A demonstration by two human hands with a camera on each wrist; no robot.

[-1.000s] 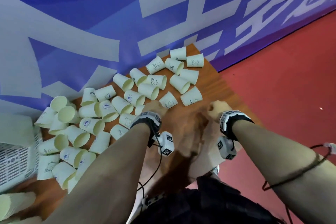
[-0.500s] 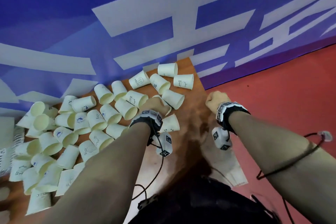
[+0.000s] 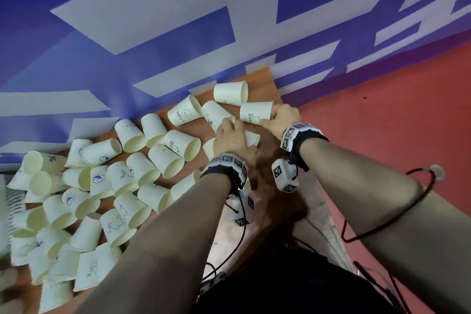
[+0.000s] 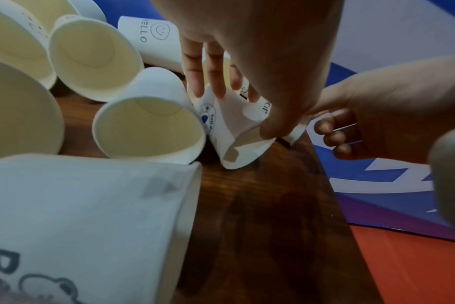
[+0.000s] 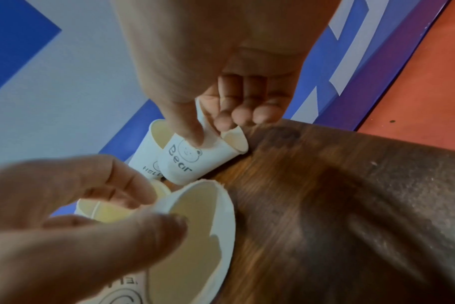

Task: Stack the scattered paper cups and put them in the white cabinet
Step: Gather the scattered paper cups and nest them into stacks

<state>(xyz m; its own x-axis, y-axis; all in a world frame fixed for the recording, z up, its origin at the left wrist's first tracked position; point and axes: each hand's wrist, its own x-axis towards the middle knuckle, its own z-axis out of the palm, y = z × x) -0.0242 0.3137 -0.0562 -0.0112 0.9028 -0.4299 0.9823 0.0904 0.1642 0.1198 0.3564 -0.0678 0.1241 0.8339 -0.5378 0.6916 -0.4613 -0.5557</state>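
Note:
Many white paper cups lie on their sides across a brown wooden table. My left hand is at the table's far right corner. In the left wrist view my left hand pinches a lying cup between fingers and thumb, denting its wall. Just right of it, my right hand holds the "Bear" cup. Seen from the right wrist, my right hand has its thumb on the outside of the Bear cup and its fingers at the mouth. No stacked cups are in view.
A blue banner with white shapes rises right behind the table. Red floor lies beyond the table's right edge, close to both hands. A white perforated object shows at the left edge. More cups crowd the corner.
Both hands were curled fists above the table's near right part. They have moved forward to the far right corner, and each has taken hold of a cup.

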